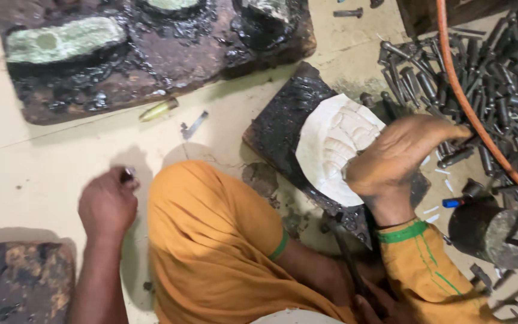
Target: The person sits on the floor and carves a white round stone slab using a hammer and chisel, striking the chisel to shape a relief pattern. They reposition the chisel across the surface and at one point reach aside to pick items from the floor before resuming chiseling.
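My left hand (pixel 108 205) rests low on the pale floor beside my orange-clad knee (pixel 211 240), its fingers closed on a small dark metal piece (pixel 128 174). My right hand (pixel 398 161) reaches across a white embossed metal sheet (pixel 330 144) that lies on a black pitch block (pixel 277 123). Its fingertips are in a heap of dark metal punches (pixel 481 90) at the right. Whether they grip one is hidden.
A large pitch board (pixel 151 66) with pale embossed pieces lies at the top. A brass-coloured pointed piece (pixel 158 110) and a small metal strip (pixel 194 125) lie on the floor. An orange hose (pixel 472 108) crosses the punches. A metal cylinder (pixel 487 231) stands at right, another pitch board (pixel 19 282) bottom left.
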